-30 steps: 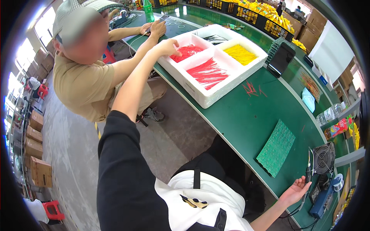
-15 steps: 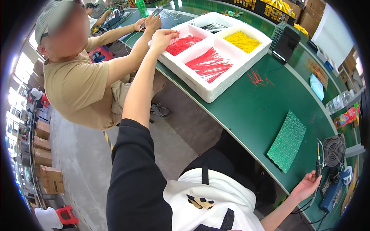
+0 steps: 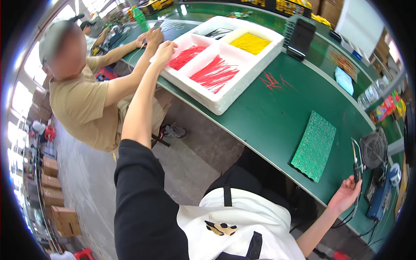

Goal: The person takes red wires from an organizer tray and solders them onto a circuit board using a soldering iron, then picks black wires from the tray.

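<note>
On the tabletop (image 3: pixel 260 117), the white box (image 3: pixel 223 102) has four compartments: two with red wires (image 3: pixel 215 74), one with yellow wires (image 3: pixel 251 43), one with dark wires (image 3: pixel 219 33). The left hand (image 3: pixel 164 52) is at the rim of the left red compartment, fingers bent; I cannot tell if it grips a wire. The right hand (image 3: pixel 345 194) grasps the iron (image 3: pixel 356 172), beside the fan (image 3: pixel 373 148).

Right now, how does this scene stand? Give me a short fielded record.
Left hand: at the left edge of the white foam box; grip unclear
Right hand: holding a soldering iron
Box contents: red wires (two compartments), yellow wires, dark wires
Green bench: loose red wires, green textured panel
Beside: co-worker in tan shirt
</note>
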`<state>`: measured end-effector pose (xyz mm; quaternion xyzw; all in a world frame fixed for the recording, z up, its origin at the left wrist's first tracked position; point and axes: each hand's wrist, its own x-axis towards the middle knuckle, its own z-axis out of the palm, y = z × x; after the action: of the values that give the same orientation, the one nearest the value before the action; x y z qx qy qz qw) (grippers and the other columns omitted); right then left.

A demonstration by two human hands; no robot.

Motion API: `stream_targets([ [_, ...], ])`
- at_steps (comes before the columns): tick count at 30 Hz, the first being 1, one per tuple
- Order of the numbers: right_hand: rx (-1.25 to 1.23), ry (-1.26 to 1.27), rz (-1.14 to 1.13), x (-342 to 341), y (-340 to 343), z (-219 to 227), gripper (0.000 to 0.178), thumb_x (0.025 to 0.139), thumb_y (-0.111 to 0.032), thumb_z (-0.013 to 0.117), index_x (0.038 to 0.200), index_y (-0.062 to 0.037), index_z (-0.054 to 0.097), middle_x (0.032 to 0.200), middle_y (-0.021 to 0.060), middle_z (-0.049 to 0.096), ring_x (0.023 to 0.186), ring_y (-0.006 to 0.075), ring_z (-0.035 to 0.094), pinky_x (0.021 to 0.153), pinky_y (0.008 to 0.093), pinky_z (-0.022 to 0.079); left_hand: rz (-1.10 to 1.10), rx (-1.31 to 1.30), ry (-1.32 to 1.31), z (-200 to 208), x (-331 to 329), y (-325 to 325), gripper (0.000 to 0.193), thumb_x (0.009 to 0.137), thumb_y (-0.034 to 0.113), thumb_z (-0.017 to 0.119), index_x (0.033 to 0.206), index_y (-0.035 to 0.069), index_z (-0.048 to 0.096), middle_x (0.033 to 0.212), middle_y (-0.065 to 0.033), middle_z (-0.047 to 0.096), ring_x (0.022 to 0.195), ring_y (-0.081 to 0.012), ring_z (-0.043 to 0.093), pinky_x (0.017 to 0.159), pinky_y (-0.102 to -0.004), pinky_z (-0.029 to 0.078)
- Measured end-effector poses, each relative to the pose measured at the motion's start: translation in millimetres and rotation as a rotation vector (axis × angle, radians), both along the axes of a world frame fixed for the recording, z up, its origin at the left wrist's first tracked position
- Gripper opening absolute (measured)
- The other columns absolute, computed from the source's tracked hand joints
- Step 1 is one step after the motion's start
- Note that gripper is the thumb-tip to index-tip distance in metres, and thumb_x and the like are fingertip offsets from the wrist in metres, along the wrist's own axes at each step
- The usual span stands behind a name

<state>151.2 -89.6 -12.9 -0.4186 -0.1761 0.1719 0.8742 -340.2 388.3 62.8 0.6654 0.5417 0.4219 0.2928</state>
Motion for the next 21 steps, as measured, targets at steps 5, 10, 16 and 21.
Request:
stream_targets([
  [5,-0.006,0.028,0.075,-11.6,17.7,2.2,0.030,0.093,-0.022,0.048,0.108,0.0027,0.053,0.084,0.0070,0.058,0.068,0.0089,0.047,0.063,0.0222,0.040,-0.121,0.278,0.266,50.9,57.2,-61.6,0.024,0.090,0.022,0.044,0.089,0.002,0.057,0.070,-0.0086,0.056,0.065,-0.0170,0.053,0.060,-0.0304,0.041],
  [10,-0.024,0.001,-0.026,1.1,9.1,6.0,0.035,0.094,-0.023,0.045,0.115,0.0037,0.052,0.081,0.0052,0.059,0.066,0.0068,0.049,0.058,0.0200,0.040,-0.662,0.441,0.637,52.4,212.9,-157.6,0.019,0.089,0.019,0.044,0.096,0.003,0.053,0.073,-0.0131,0.059,0.072,-0.0274,0.058,0.068,-0.0357,0.044],
  [16,-0.109,-0.007,0.014,-30.5,21.4,24.8,0.026,0.092,-0.024,0.050,0.100,0.0003,0.058,0.074,0.0095,0.062,0.059,0.0101,0.054,0.057,0.0233,0.043,-0.841,0.325,0.857,14.0,251.5,-140.5,0.027,0.088,0.027,0.047,0.095,0.002,0.056,0.077,-0.0214,0.060,0.078,-0.0391,0.058,0.069,-0.0461,0.044],
  [21,-0.066,0.073,0.079,-31.3,17.3,1.5,0.025,0.090,-0.026,0.053,0.096,-0.0017,0.057,0.073,0.0076,0.061,0.057,0.0100,0.055,0.053,0.0224,0.045,-0.559,0.606,0.677,4.5,188.7,-82.5,0.035,0.082,0.008,0.054,0.117,0.001,0.049,0.115,-0.0202,0.051,0.111,-0.0368,0.046,0.098,-0.0407,0.035],
])
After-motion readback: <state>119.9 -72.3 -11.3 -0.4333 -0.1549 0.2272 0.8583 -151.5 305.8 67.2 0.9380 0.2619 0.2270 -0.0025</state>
